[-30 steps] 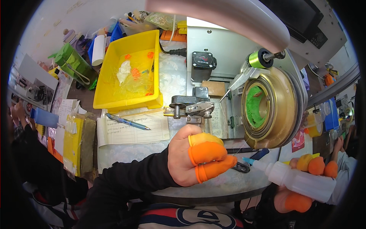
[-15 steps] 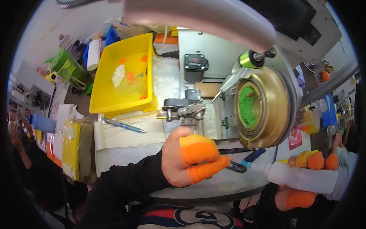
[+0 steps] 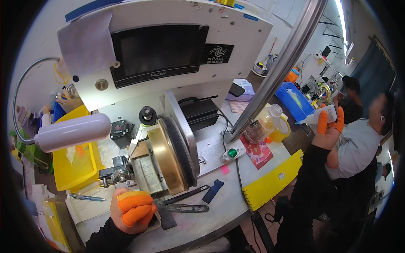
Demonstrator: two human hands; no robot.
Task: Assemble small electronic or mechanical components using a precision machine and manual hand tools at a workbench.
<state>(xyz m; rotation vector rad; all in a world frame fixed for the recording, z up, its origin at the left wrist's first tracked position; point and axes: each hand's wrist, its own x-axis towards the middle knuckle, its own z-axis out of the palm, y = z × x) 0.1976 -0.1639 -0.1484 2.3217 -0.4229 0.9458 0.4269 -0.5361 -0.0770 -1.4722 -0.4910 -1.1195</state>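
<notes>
Grey surface point(image 3: 198, 219) carries a white machine point(image 3: 168, 55) with a brass wheel point(image 3: 168, 156), in a workshop room. Yellow bin point(image 3: 74, 168) left; red printed card point(image 3: 257, 154) right. Left hand point(image 3: 133, 211), fingers curled together, rests by snips point(image 3: 185, 207). Right hand point(image 3: 329, 126), raised off the surface, fingers wrapped around a white squeeze bottle point(image 3: 318, 116).

Bright overhead striplight – sharp, edges warped

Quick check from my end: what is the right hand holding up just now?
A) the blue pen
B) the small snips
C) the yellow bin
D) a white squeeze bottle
D: the right hand, with orange finger cots, is raised and gripping a white squeeze bottle, while the small snips lie on the bench by the left hand.
</notes>
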